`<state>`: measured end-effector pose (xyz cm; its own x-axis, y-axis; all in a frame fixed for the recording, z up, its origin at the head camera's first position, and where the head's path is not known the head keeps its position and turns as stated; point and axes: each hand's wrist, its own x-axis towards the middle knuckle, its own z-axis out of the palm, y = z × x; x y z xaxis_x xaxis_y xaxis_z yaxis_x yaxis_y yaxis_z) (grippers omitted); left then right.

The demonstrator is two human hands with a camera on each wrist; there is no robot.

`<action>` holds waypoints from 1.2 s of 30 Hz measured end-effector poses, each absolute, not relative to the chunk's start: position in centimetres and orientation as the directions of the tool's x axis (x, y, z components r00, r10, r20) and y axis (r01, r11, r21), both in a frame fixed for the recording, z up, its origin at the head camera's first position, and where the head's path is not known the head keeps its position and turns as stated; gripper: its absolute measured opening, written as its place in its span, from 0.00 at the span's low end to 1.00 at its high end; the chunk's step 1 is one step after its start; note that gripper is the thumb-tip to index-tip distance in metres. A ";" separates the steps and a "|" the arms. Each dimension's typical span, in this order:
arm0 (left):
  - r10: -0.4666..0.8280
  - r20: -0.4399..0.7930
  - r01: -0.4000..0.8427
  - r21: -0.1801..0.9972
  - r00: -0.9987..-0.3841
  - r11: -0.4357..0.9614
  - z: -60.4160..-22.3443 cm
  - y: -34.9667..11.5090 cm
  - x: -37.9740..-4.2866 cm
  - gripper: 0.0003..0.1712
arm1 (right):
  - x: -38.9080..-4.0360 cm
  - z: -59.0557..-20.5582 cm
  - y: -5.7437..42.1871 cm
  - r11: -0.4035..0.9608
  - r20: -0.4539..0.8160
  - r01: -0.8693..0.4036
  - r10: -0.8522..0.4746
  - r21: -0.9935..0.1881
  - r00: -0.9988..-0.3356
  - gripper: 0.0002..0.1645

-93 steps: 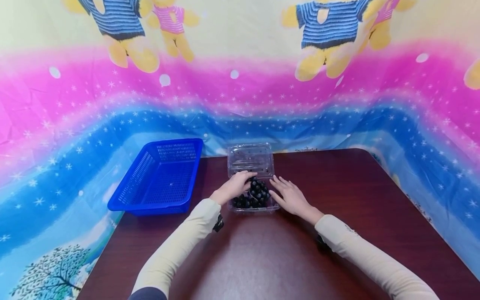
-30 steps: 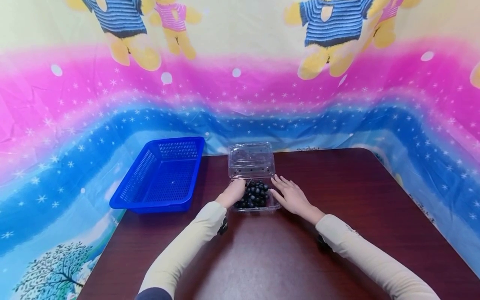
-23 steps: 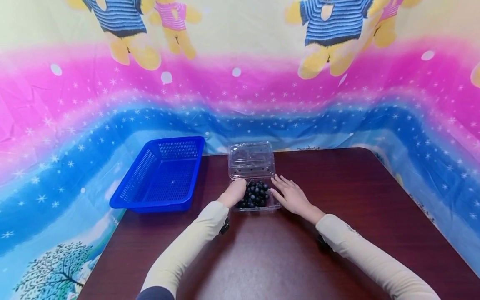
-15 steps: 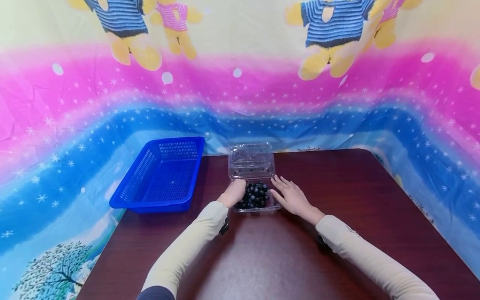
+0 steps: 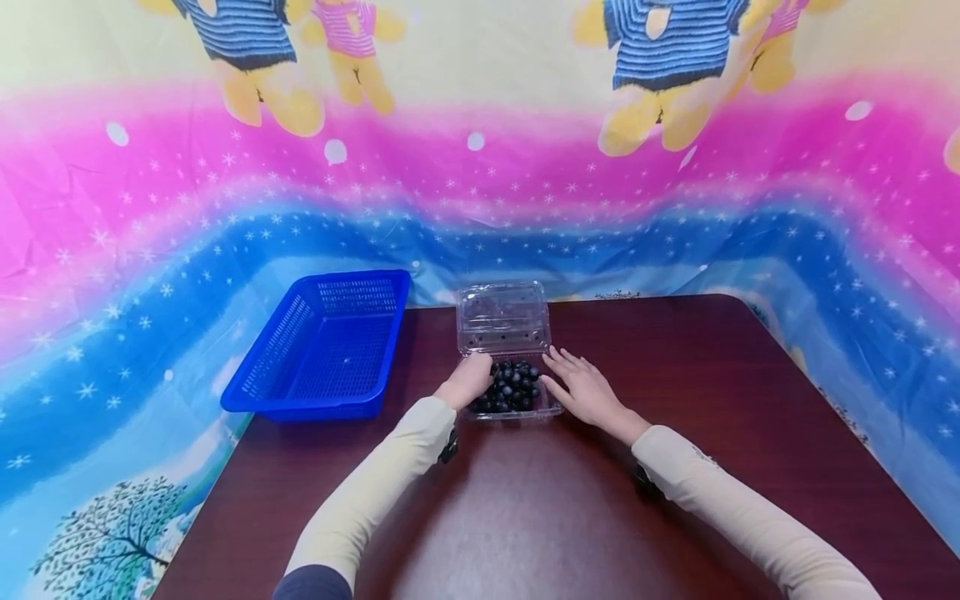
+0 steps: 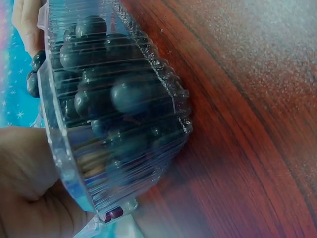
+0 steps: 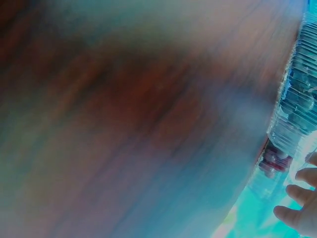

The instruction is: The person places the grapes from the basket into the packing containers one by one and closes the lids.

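A clear plastic clamshell box (image 5: 553, 412) sits on the table, its lid (image 5: 502, 315) raised at the back. Dark round grapes (image 5: 513, 385) fill its base and show through the ribbed wall in the left wrist view. My left hand (image 5: 467, 380) reaches over the box's left rim with bent fingers, gripping among the grapes; the fingertips are partly hidden. Through the wall, some of its fingers (image 6: 91, 157) appear beside the grapes. My right hand (image 5: 587, 390) rests at the right rim with fingers spread and straight. Only its fingertips (image 7: 287, 213) show in the right wrist view.
A blue perforated plastic basket (image 5: 322, 350) stands to the left of the box, overhanging the left table edge. Brown wooden table (image 5: 525, 508) extends toward me and to the right. A printed cloth (image 5: 480, 200) hangs behind and along both sides.
Since the oldest frame, my left hand has moved from above the grapes down into the box's left side. The grapes have shifted slightly. My right hand has stayed at the right rim.
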<state>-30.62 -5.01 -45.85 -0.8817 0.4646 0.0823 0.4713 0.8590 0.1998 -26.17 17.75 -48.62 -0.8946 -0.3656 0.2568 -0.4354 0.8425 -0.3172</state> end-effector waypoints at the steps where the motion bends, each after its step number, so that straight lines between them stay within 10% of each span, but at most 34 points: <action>1: 0.467 0.079 0.473 0.202 -0.881 0.858 -45.8 -5.0 -30.7 0.10 | -26.2 -48.6 17.7 0.842 0.257 -0.437 -0.367 -0.317 -0.894 0.31; 20: 0.431 -0.032 0.393 0.355 -0.902 0.849 -43.7 -6.1 -30.9 0.04 | -26.3 -48.6 17.6 0.831 0.290 -0.447 -0.362 -0.331 -0.886 0.30; 36: 0.419 0.145 0.441 0.385 -0.896 0.811 -43.8 -7.2 -31.3 0.08 | -26.8 -48.7 17.3 0.797 0.343 -0.453 -0.329 -0.399 -0.880 0.30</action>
